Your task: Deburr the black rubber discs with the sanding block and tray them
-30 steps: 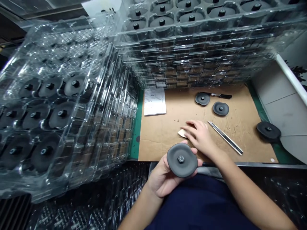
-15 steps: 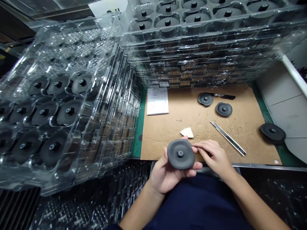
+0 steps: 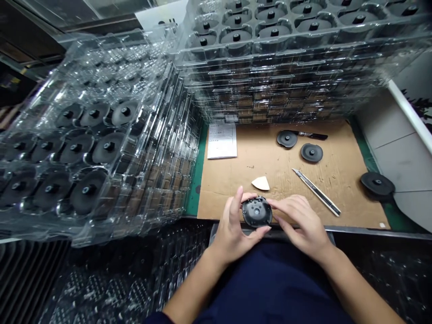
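Note:
Between my hands, above the front edge of the bench, is a black rounded plastic disc part [image 3: 257,212], its shiny underside with small pegs and holes facing me. My left hand [image 3: 232,227] grips its left side, thumb along the lower edge and one finger raised. My right hand [image 3: 302,225] has its index finger at the disc's upper right edge and its thumb near the lower right; the fingers are bent inward. Just beyond lies a cream wedge-shaped pad [image 3: 261,183]. To the right rests a utility knife [image 3: 316,192] on the cardboard sheet [image 3: 229,189].
Two more black discs [image 3: 286,139] [image 3: 312,153] lie beside a black marker [image 3: 312,135]. Another disc [image 3: 377,185] sits at the right edge. A printed paper [image 3: 222,141] lies at the left. Stacked clear trays [image 3: 276,58] [image 3: 151,162] with discs wall in the back and left.
The disc has been turned over, from its matte face with the central stub to its shiny underside. My left fingers have shifted around it, and my right fingers have come to its edge.

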Demonstrator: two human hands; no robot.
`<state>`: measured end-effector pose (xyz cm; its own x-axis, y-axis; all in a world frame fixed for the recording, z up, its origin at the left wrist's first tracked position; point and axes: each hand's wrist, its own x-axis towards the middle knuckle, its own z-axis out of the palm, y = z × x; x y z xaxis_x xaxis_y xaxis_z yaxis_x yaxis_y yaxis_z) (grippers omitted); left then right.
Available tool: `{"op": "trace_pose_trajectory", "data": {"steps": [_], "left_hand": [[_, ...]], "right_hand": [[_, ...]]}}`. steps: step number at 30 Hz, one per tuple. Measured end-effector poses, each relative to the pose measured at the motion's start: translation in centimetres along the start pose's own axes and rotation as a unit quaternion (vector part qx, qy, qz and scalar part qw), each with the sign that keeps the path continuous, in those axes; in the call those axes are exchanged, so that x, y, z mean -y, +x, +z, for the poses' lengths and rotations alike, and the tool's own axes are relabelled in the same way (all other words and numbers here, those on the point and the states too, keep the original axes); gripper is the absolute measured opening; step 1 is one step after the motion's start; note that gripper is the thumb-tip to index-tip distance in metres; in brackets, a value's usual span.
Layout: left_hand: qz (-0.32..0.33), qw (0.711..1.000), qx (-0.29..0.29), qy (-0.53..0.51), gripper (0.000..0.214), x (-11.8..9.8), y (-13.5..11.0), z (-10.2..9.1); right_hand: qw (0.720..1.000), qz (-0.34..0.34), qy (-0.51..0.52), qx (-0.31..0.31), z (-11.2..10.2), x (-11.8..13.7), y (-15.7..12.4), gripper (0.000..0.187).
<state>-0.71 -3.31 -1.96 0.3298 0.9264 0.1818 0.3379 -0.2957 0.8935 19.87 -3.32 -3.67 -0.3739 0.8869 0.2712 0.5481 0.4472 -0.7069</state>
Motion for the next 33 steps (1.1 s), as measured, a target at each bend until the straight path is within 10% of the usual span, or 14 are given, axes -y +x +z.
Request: {"op": "trace_pose_trajectory", "data": {"steps": [7, 11, 22, 33], "left_hand": [[-0.269, 0.934, 0.039, -0.231, 0.044, -1.1, 0.2, 0.2], [-0.350, 0.905, -0.020, -0.240, 0.056, 0.5, -2.3, -0.5], [-0.513, 0.788, -0.310, 0.143, 0.025, -2.3, -21.7, -15.2], [-0.448, 0.727, -0.372, 0.364, 0.032, 2.4, -26.0, -11.0]], "right_hand": [[0.998, -0.041, 0.039, 0.002, -0.8, 1.1, 0.9, 0.018], [0.993, -0.020, 0.109, 0.029, 1.1, 1.0, 0.8, 0.016], [0.925, 0.032, 0.003, 0.380, 5.8, -4.6, 2.1, 0.043], [0.932, 0.075, -0.007, 0.354, 6.4, -4.4, 1.4, 0.043]]}}
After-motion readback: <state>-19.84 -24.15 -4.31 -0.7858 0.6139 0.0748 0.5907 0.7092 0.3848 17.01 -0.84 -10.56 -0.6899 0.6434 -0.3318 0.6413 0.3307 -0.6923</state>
